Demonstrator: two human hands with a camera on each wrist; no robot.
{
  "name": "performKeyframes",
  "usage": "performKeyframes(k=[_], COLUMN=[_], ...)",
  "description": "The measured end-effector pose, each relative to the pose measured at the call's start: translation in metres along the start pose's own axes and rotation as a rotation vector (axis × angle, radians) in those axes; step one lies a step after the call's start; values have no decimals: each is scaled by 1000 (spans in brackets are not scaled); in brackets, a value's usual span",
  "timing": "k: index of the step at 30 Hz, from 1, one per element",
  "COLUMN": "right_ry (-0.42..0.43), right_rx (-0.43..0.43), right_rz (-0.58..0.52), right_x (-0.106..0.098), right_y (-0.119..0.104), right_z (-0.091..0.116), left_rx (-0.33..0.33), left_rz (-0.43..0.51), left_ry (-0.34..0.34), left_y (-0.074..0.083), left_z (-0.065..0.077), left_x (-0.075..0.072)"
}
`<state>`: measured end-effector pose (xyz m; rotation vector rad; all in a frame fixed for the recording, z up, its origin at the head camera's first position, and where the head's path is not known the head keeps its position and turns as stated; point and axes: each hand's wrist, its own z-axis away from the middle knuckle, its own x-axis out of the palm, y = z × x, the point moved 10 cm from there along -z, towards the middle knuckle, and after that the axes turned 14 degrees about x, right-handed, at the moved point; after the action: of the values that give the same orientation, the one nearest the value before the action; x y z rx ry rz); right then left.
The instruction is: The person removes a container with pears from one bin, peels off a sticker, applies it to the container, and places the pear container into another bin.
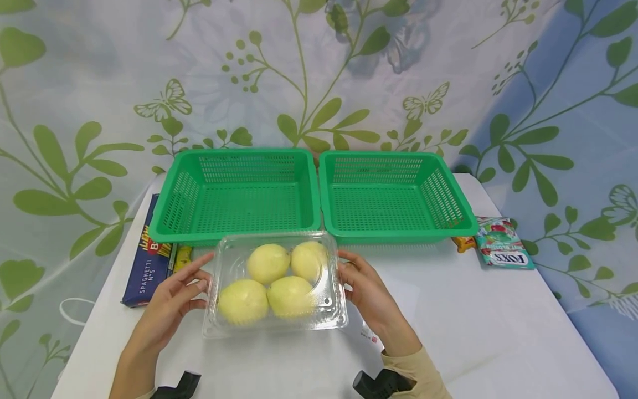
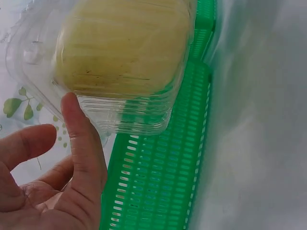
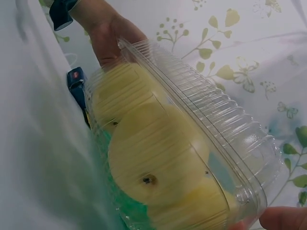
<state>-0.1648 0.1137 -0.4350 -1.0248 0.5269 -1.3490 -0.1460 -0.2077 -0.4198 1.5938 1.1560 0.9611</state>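
Note:
A clear plastic fruit box [image 1: 274,238] with several pale yellow round fruits [image 1: 269,263] inside is held up between both hands, in front of the green baskets. My left hand [image 1: 169,305] is at its left end; in the left wrist view a nearly straight finger [image 2: 79,129] touches the ribbed plastic and the thumb stands apart from it. At the opposite end my right hand [image 1: 369,293] grips the box edge with bent fingers. In the right wrist view fingertips [image 3: 283,218] show at the box's near corner, and dark stem ends mark the fruits.
Two green baskets [image 1: 234,238] [image 1: 399,235] stand side by side at the back. A blue spaghetti box [image 1: 144,277] and a yellow packet [image 1: 183,257] lie at the left. A Fox's bag [image 1: 503,244] and a small orange packet [image 1: 464,244] lie at the right on the white table [image 1: 473,321].

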Motion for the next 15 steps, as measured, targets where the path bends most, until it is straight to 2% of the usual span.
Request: performKeyframes(k=[5, 11, 15], right_ry=[-12, -50, -35], right_rx=[22, 40, 44], right_rz=[42, 103, 127], right_x=[-3, -3, -5], right_y=[9, 17, 20], right_z=[-3, -6, -7], left_rx=[-37, -68, -86], left_rz=[-55, -129, -148], left_ry=[-11, -57, -85], left_y=[-6, -12, -16], left_z=[4, 9, 11], left_x=[0, 1, 3])
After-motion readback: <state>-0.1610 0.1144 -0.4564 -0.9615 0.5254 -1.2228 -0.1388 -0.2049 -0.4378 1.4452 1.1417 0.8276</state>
